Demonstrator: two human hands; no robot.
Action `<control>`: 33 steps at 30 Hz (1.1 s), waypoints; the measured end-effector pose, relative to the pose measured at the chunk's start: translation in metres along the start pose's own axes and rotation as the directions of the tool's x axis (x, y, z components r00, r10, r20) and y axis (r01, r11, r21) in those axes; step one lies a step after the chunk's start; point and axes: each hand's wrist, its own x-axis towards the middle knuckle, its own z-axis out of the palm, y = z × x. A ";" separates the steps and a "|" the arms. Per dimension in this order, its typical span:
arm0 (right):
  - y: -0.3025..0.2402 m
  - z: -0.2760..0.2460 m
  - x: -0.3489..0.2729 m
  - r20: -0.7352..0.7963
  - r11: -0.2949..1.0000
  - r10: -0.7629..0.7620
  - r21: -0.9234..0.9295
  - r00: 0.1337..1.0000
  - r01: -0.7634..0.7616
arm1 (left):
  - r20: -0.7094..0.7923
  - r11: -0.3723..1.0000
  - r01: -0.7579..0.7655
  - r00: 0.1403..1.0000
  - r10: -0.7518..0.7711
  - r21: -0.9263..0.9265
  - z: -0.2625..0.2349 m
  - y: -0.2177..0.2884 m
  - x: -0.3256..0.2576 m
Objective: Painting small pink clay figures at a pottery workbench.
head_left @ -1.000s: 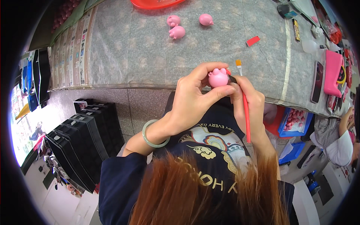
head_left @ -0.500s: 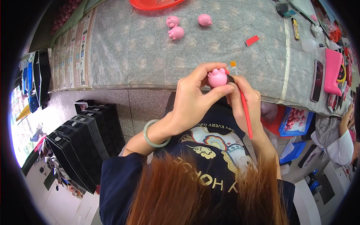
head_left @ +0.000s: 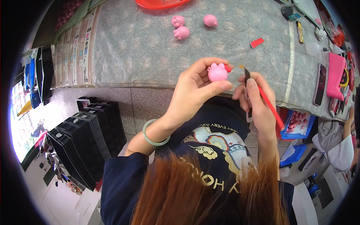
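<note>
My left hand (head_left: 195, 88) holds a small pink pig figure (head_left: 217, 74) between thumb and fingers, above the table's near edge. A small red piece (head_left: 228, 68) shows beside the pig at my fingertips; whether it is attached I cannot tell. To the right, apart from the pig, my right hand (head_left: 260, 97) is closed round a red-handled tool (head_left: 272, 108) with a dark, narrow tip pointing up. A clear-handled brush (head_left: 249, 115) with blurred orange bristles is in the same hand. Farther back lie three more pink pigs (head_left: 182, 33) and a red rectangular block (head_left: 257, 42).
A red dish (head_left: 163, 4) stands at the far edge of the grey-covered table (head_left: 131, 52). At right lie a phone (head_left: 320, 84), a pink case (head_left: 335, 75) and a yellow tube (head_left: 300, 32). Black crates (head_left: 86, 138) stand at left; a blue tray (head_left: 309, 129) holds pink pieces. Another person (head_left: 339, 146) is at right.
My right hand has drawn away from the pig to the right, taking the red-handled tool and the brush with it. My left hand still holds the pig, its front now turned differently.
</note>
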 end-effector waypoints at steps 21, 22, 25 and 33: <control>-0.005 0.010 -0.008 -0.087 0.927 -0.214 -0.333 0.973 0.174 | -0.055 0.998 -0.066 0.996 0.065 -0.014 0.001 -0.001 -0.004; -0.003 0.012 -0.008 -0.086 0.927 -0.214 -0.331 0.973 0.174 | -0.052 0.995 -0.104 0.993 0.104 -0.002 0.002 -0.001 -0.005; 0.006 0.018 -0.001 -0.106 0.700 -0.458 -0.654 0.883 0.285 | -0.030 0.997 -0.074 0.997 0.075 0.038 0.003 0.004 -0.008; 0.010 0.026 0.004 -0.064 0.508 -0.672 -0.764 0.738 0.397 | -0.052 0.997 -0.066 0.996 0.067 0.032 0.006 0.005 -0.009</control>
